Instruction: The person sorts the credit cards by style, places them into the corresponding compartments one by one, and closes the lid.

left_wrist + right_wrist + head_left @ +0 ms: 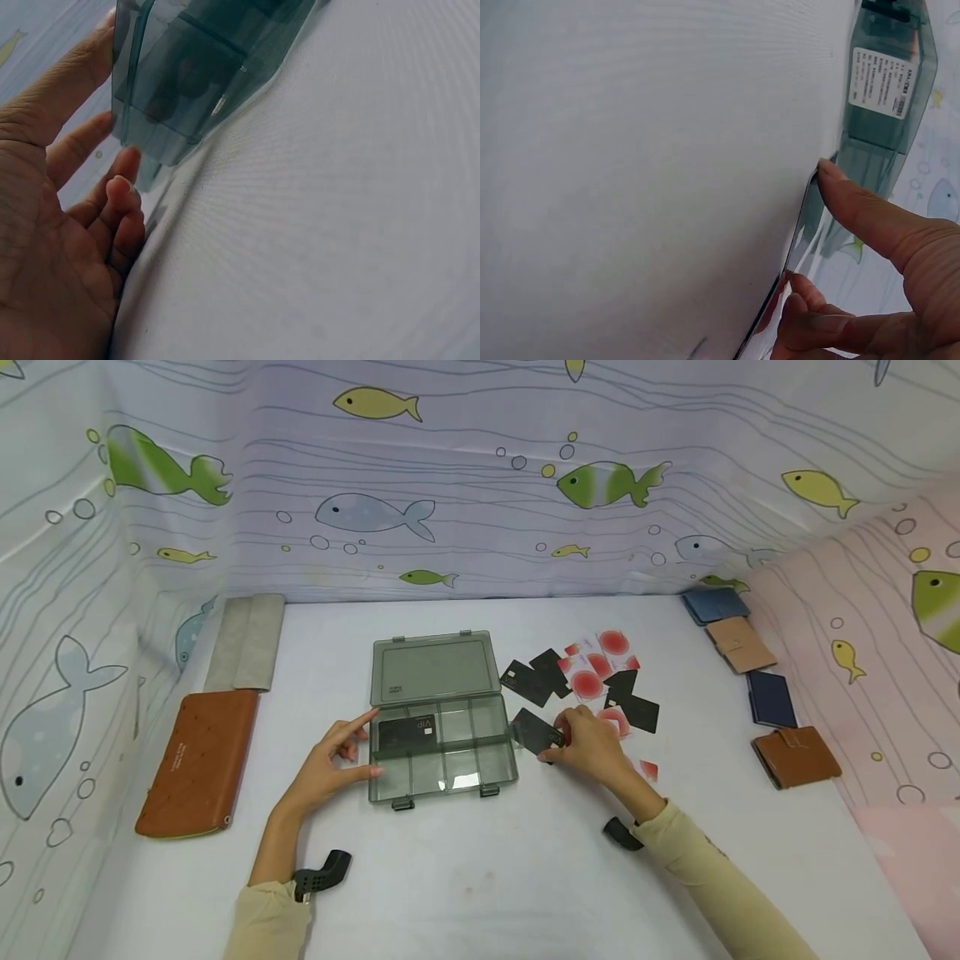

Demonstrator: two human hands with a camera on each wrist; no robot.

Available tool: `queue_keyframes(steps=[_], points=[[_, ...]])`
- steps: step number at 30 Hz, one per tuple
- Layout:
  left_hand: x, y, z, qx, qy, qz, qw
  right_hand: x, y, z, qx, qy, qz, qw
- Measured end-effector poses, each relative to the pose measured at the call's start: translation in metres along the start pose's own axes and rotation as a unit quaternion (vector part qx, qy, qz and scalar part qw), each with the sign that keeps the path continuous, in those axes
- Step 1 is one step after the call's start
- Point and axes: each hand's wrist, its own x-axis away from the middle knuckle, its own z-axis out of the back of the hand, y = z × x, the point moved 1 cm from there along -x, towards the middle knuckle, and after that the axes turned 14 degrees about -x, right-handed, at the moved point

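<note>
Right grip (592, 747) pinching a black card (532, 731) right of the divided box (389, 786), I touch the box's left edge with spread left grip (324, 768), likely for steadiness.

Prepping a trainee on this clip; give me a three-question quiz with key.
1. True or false: the left hand touches the plastic box.
2. The black card inside the box lies: A) nearer the latches; B) nearer the lid.
3. What does the right hand hold?

Key: 1. True. 2. B. 3. Another black card, outside the box.
</note>
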Motion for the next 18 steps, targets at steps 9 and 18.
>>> queue_keyframes(steps=[9, 18], points=[[0.0, 0.003, -0.001, 0.008, 0.006, -0.01, 0.9999, 0.002, 0.0, 0.002, -0.02, 0.006, -0.026, 0.999], [0.001, 0.0, -0.001, 0.001, 0.007, -0.001, 1.0, 0.002, 0.016, 0.02, -0.032, 0.026, -0.035, 0.999]])
